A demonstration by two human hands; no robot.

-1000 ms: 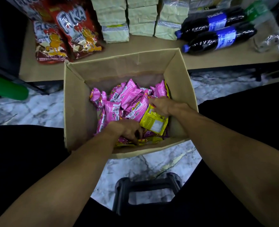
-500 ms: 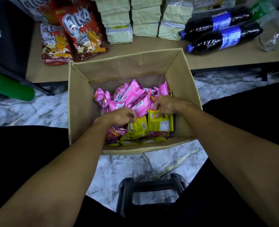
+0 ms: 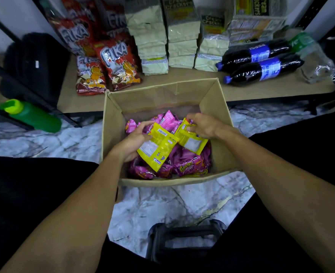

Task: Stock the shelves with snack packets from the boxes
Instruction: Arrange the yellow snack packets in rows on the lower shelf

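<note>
Status: early on this box, I'd say. The cardboard box [image 3: 111, 134] sits on the marble floor [image 3: 162, 205] at frame centre, with a deep layer of pink snack packets [image 3: 188, 162] inside. The shelf board [image 3: 80, 103] at 12 o'clock of the box carries Fika bags [image 3: 121, 66] at 11, cream cracker packs [image 3: 182, 46] at 12 and cola bottles [image 3: 261, 70] at 1–2. No pink or yellow packets show on it. So the pick is in hand; transfer and placing are not yet done, and most of the box is left.

Hands:
- The left hand [image 3: 132, 143] grips a yellow packet [image 3: 156, 148]. The thumb is clamped on its 10 o'clock edge and the fingers are underneath, hidden.
- The right hand [image 3: 204, 125] pinches a second yellow packet [image 3: 190, 139] at its upper end, fingers curled over the edge.

Both packets are inside the box mouth, above the pink layer, and overlap near the middle.

Orientation:
- Left packet: back face up, with the white label panel and barcode showing. Its long axis runs about 1 to 7 o'clock, barcode end at 1.
- Right packet: back face also up. Its long axis looks closer to 11 to 5 o'clock. The top end is under the hand, so that's approximate.

A green bottle [image 3: 32, 117] lies at 9–10 o'clock of the box, not involved.
</note>
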